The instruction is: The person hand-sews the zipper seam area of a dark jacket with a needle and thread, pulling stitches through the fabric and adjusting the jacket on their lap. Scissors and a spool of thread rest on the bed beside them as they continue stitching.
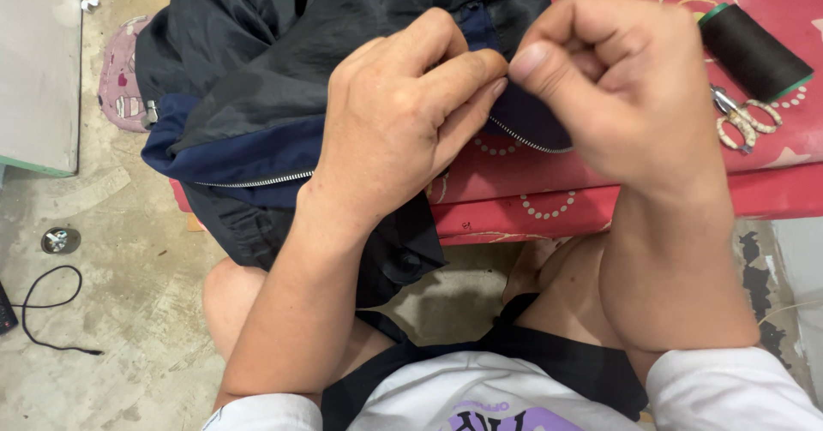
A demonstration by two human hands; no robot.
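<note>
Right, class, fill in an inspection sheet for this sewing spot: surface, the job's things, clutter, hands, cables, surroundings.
Surface: red patterned table cover, mostly draped with cloth.
Job's things: dark navy and black zipped fabric garment, hanging off the table edge; silver zip teeth showing.
Clutter: dark cone-shaped thread spool; small scissors with pale wrapped handles beside it.
Hands: left hand and right hand both pinch the garment at the zip, fingertips meeting.
Cables: thin black cable looped on the floor.
Surroundings: bare concrete floor; pink patterned cloth item; small round metal object.
</note>
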